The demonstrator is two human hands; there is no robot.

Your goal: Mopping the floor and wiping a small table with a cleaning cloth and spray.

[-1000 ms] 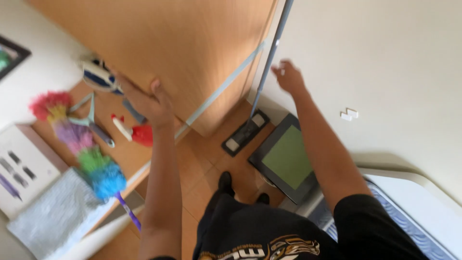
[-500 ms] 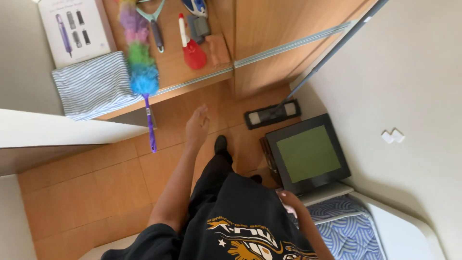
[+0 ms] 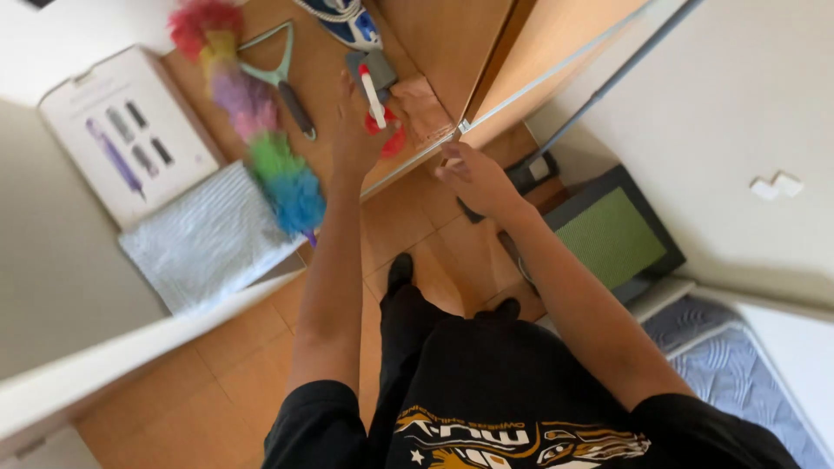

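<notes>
My left hand stretches out over a wooden table top, fingers spread. It is at a small tool with a white handle and a red head, touching or almost touching it; motion blur hides any grip. My right hand hovers lower, by the table's front edge, fingers loosely bent and holding nothing. My black shirt and trousers fill the bottom of the view.
On the table lie a rainbow feather duster, a green squeegee, a blue-white iron, a white box and a striped cloth. A grey pole leans by the white wall. A dark mat with a green centre lies on the floor.
My left hand has risen from beside my leg up to the red-and-white tool. My right hand has come forward from my hip to the table edge. The view has swung.
</notes>
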